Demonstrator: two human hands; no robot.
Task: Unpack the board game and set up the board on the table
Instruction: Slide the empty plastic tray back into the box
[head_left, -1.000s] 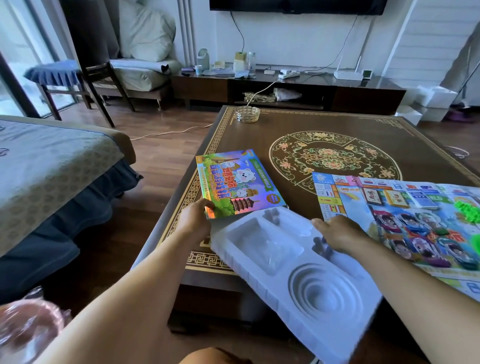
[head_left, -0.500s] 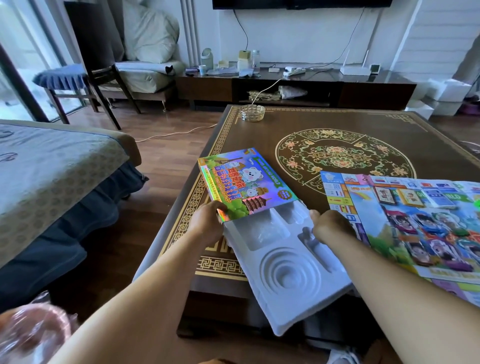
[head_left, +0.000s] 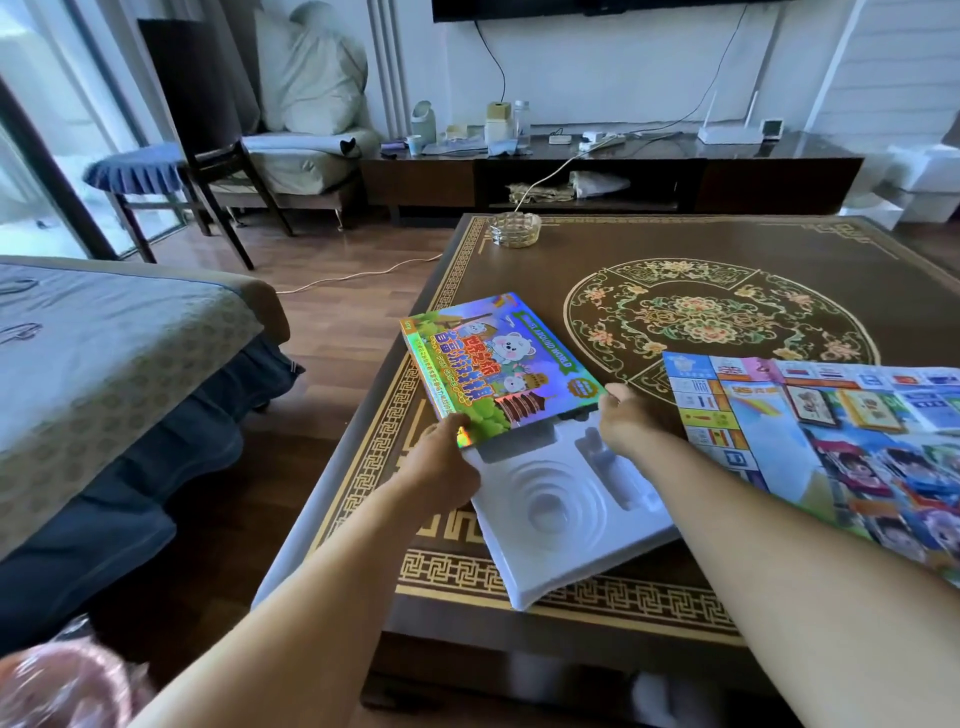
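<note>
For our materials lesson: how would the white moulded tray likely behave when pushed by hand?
The white moulded tray looks thin and hollow-formed, so probably light and somewhat flexible. Its smooth surface likely slides easily into the game box. Part overhangs the table edge, so it might tip if released.

game box (head_left: 498, 364): flat, colourful holographic carton printed with cartoon bears and a pagoda, lying face up on the counter (head_left: 675, 249), its near end open. white tray (head_left: 566, 504): moulded plastic insert with a ringed round well and oblong pockets, its far end inside the box mouth, its near corner reaching toward the counter's front edge. game board (head_left: 831, 431): unfolded sheet with a border of flag squares and cartoon characters, spread flat just right of the tray.
</note>
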